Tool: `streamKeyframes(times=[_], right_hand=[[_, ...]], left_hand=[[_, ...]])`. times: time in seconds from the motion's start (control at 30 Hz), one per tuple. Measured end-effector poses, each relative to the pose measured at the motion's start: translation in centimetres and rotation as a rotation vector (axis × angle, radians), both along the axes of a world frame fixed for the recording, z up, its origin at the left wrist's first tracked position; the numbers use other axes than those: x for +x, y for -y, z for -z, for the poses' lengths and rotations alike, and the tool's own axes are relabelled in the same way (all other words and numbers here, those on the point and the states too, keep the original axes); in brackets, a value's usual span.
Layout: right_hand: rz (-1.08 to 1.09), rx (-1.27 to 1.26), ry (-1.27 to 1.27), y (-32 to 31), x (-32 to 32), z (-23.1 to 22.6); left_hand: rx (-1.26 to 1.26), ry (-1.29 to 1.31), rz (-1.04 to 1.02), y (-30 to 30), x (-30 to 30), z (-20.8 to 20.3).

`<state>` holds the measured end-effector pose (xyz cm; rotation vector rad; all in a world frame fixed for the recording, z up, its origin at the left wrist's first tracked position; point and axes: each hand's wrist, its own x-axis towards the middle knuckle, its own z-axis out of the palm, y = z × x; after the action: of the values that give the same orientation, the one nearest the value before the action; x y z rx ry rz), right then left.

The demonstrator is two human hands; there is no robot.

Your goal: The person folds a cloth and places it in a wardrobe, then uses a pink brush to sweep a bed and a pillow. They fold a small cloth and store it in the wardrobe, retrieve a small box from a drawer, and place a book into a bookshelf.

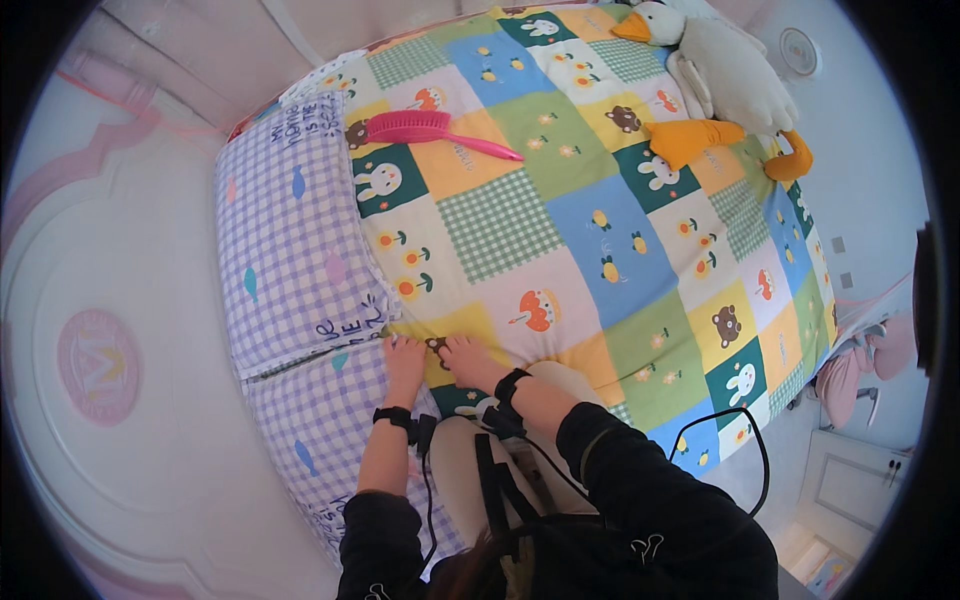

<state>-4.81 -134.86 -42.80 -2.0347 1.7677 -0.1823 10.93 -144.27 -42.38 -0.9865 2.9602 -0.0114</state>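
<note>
Pillows (290,250) left of quilt (590,230); brush (425,130) on quilt, toy duck (725,75) at far-right corner.

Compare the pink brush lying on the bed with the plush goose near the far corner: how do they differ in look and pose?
The pink brush is small, slim and one colour; the plush goose is bulky, white with orange beak and feet. The brush lies flat near the purple checked pillows; the goose sprawls at the far corner, feet trailing down the bed. Both rest on the patchwork quilt, away from the hands.

Both hands (440,362) press flat — seemingly — on the patchwork quilt (560,230) beside lilac pillows (290,230).
</note>
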Motion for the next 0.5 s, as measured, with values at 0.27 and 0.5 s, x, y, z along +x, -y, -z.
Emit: streamKeyframes(times=[0.27,0.5], right_hand=[[-0.1,0.363,0.196,-4.8,0.4,-1.2],[-0.201,0.251,0.504,-3.2,-2.2,-0.1]], left_hand=[[-0.066,0.086,0.067,-1.0,0.5,-1.1],[0.186,0.09,-0.14,-4.5,1.2,-2.0]])
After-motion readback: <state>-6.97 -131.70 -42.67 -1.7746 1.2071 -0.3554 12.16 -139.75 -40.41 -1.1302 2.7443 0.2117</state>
